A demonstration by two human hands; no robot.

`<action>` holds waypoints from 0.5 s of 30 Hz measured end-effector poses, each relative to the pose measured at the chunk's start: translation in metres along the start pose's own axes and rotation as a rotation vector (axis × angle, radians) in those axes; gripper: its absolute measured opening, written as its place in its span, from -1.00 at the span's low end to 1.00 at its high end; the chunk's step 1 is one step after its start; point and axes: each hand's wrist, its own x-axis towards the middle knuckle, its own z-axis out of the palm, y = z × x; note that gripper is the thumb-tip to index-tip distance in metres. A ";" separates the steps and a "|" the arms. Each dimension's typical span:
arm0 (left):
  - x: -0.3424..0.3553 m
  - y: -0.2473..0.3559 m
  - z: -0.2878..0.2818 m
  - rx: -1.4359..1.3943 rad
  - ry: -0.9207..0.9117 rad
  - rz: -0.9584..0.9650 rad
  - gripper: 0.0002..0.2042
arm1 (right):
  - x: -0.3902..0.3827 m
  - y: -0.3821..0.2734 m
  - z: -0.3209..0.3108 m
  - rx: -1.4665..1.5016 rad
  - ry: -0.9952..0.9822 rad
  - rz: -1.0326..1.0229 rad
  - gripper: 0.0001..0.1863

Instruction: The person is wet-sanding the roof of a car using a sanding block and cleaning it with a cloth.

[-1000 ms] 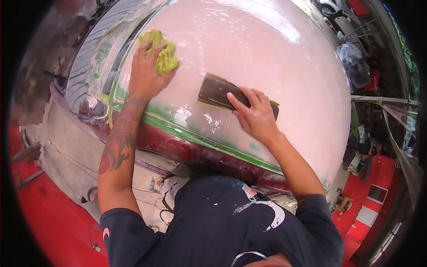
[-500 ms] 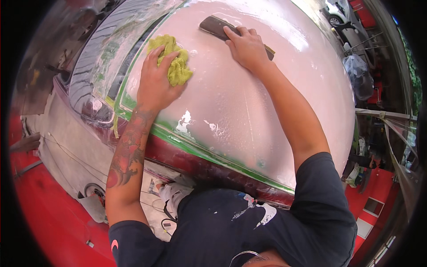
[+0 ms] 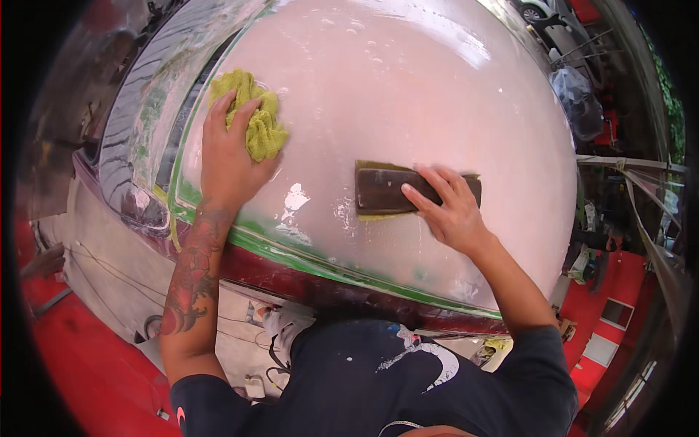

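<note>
A wet, pale pink car panel (image 3: 328, 116) spreads before me, edged with green and dark red along its near side. On its left part my left hand (image 3: 234, 164) grips a crumpled yellow-green cloth (image 3: 263, 135), fingers curled over it. My right hand (image 3: 455, 211) is closed over the right end of a long dark sanding block (image 3: 382, 191), which lies flat on the panel. Yellowish sheet edges (image 3: 371, 164) stick out from under the block. White shiny patches of water (image 3: 293, 204) lie between the two hands.
Left of the panel is a window area covered with clear plastic film (image 3: 156, 109). A grey car part (image 3: 102, 240) stands at the left over a red floor (image 3: 95, 364). Bagged items (image 3: 579, 102) and a metal bar (image 3: 619, 164) are at the right.
My right hand has drawn the sanding block from the far part of the panel toward me. The left hand and cloth appear slightly further left as the view shifts.
</note>
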 end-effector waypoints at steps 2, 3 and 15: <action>0.001 -0.001 0.000 -0.005 -0.009 0.019 -0.28 | 0.066 0.051 0.009 -0.082 0.010 -0.030 -0.38; 0.003 -0.001 0.001 -0.002 -0.001 0.026 -0.28 | 0.101 0.078 0.019 -0.125 0.047 -0.041 -0.42; 0.002 -0.003 -0.001 -0.017 -0.025 0.005 -0.26 | 0.043 0.019 0.010 -0.030 0.061 0.045 -0.37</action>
